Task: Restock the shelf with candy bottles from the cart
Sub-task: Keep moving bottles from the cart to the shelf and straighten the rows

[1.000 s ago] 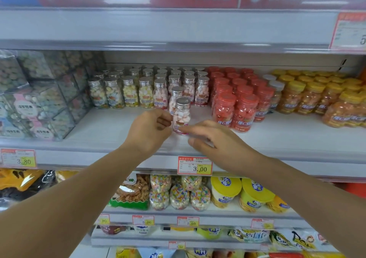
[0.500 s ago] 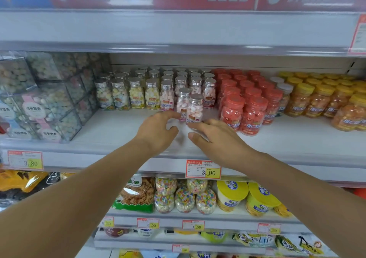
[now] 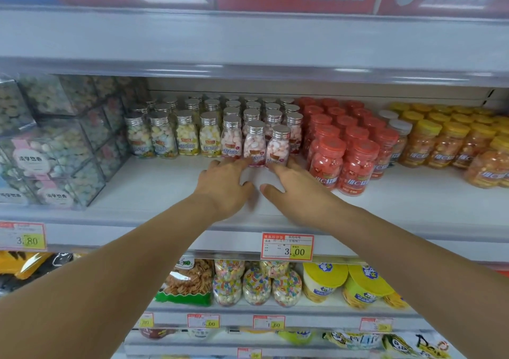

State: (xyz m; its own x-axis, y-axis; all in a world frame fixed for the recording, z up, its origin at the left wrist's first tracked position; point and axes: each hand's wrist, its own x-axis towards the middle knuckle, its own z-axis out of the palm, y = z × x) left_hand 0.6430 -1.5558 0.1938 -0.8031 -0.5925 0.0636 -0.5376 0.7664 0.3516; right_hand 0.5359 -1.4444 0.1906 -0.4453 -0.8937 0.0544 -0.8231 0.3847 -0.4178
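Observation:
Rows of small clear candy bottles with silver caps stand on the white shelf point(image 3: 154, 188). Two pink candy bottles stand at the front of the rows: one point(image 3: 254, 143) on the left and one point(image 3: 278, 148) on the right. My left hand point(image 3: 223, 185) lies flat on the shelf, its fingertips touching the base of the left pink bottle. My right hand point(image 3: 292, 186) reaches with straight fingers to the base of the right pink bottle. Neither hand holds anything. The cart is out of view.
Red-capped jars point(image 3: 349, 160) crowd close to the right of the bottles, with yellow-capped jars point(image 3: 446, 143) beyond. Clear candy boxes point(image 3: 55, 149) are stacked at the left. A price tag point(image 3: 287, 246) hangs on the shelf edge. Snack jars and bags fill the lower shelves.
The front pink bottle, held between both hands a second ago, now stands farther back beside the other pink one. Both hands have let go and lie flat at the bottles' bases.

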